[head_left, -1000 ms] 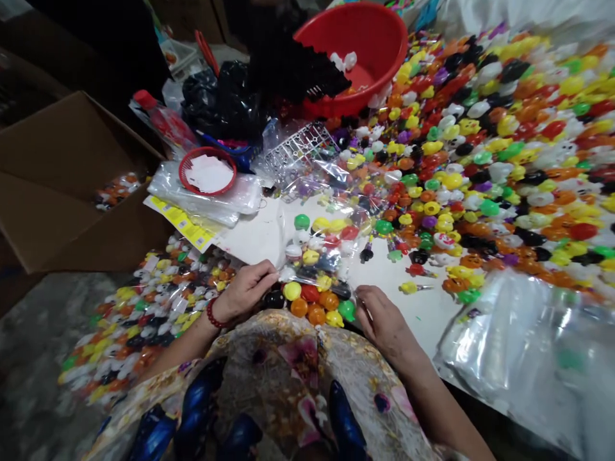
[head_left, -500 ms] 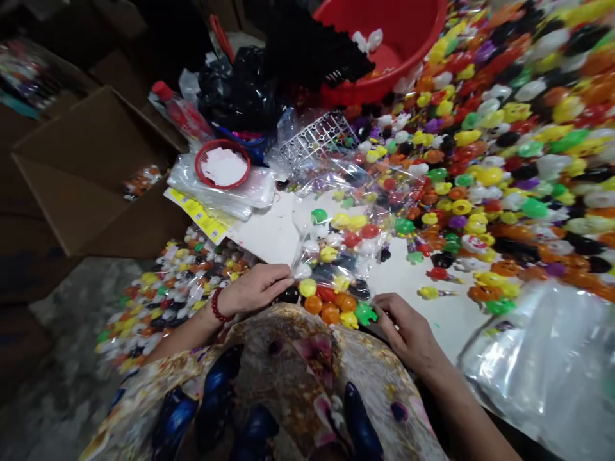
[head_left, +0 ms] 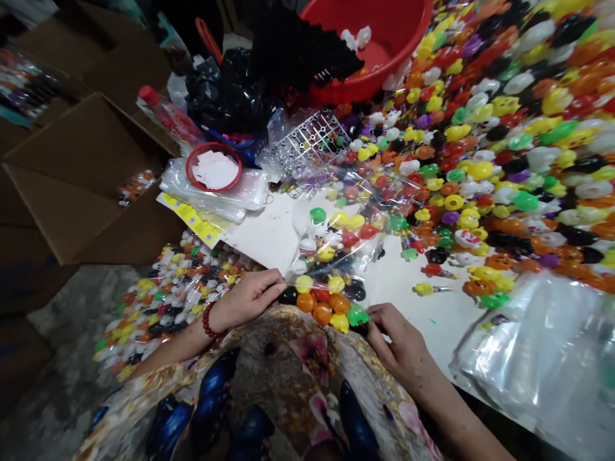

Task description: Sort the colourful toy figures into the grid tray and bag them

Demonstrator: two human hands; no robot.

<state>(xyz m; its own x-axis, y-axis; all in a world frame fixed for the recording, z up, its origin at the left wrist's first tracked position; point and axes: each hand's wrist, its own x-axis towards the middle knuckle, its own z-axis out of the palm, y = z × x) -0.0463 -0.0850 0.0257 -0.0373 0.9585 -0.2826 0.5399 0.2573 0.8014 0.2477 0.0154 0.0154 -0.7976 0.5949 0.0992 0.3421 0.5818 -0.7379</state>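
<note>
Left hand (head_left: 252, 296) pinches clear bag (head_left: 303, 223) at seven-o'clock corner; right hand (head_left: 398, 339) half-curled, hold indeterminable, bare white tabletop (head_left: 417, 306) at its one o'clock.

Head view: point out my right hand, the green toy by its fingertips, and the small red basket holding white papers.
Right hand (head_left: 400, 339): head view, back of the hand.
Green toy (head_left: 356, 314): head view, its middle.
Small red basket (head_left: 217, 189): head view, near rim.
</note>
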